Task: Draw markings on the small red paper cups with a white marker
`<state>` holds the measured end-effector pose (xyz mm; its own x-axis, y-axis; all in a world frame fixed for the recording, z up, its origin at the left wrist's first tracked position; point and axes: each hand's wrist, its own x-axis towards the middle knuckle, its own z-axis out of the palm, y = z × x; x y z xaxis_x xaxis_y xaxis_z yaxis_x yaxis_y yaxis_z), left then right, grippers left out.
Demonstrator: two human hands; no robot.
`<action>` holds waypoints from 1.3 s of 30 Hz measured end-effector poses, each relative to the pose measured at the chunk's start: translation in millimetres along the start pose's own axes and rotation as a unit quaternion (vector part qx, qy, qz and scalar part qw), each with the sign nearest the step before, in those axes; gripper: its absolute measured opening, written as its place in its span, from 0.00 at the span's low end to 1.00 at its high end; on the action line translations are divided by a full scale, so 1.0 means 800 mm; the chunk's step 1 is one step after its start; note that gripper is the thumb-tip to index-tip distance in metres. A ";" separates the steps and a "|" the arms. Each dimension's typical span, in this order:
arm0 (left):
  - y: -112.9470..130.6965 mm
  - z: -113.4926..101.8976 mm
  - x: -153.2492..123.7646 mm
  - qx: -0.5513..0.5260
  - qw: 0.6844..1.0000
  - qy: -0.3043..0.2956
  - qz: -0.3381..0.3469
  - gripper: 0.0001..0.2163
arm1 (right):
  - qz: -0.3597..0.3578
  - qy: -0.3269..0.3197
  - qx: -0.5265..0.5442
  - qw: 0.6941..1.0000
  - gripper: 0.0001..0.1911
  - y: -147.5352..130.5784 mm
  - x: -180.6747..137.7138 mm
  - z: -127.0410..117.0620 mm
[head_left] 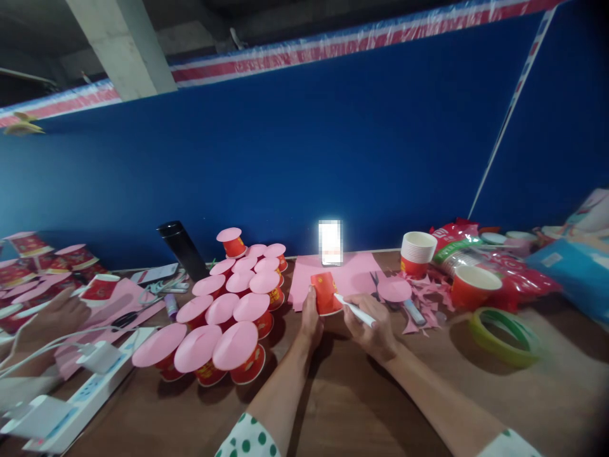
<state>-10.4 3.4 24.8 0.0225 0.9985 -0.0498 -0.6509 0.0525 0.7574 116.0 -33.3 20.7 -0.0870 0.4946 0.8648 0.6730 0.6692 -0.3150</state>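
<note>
My left hand (312,320) is closed around the side of a red paper cup (324,293), which is tipped with its rim toward me. In my right hand (373,327) is a white pen (358,311), its tip against or very close to the cup's right side. Just right of that hand lies a pink paper disc (394,289), with dark-handled scissors (375,282) partly tucked beside it. A glue stick (413,312) rests among pink paper scraps (435,292). Behind the cup, pink paper sheets (304,270) lie flat under a bright, blurred-out phone-like screen (330,241).
To my left stand several upturned red cups topped with pink discs (238,343), near a black bottle (181,251) and a white power strip (95,393). Another person's hand (57,317) works at far left. Stacked cups (417,254) and yellow-green tape (504,336) are at right.
</note>
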 end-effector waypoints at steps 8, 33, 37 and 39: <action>0.002 0.004 -0.002 -0.020 0.999 0.019 -0.018 0.14 | 0.001 -0.005 -0.007 1.000 0.04 -0.001 0.001 -0.001; -0.001 0.005 0.000 -0.023 1.000 0.014 -0.011 0.13 | 0.011 0.012 0.010 1.000 0.04 -0.003 0.004 -0.001; -0.001 0.004 0.001 -0.030 0.999 0.014 -0.006 0.12 | 0.012 0.017 0.002 1.000 0.04 -0.004 0.005 -0.002; -0.003 0.002 0.002 -0.037 0.999 0.002 -0.010 0.13 | 0.015 0.014 0.000 1.000 0.05 -0.003 0.004 -0.002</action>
<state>-7.6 5.2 23.5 0.0340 0.9971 -0.0675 -0.7047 0.0718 0.7059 115.2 -34.5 25.2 -0.0460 0.4986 0.8656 0.6757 0.6537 -0.3407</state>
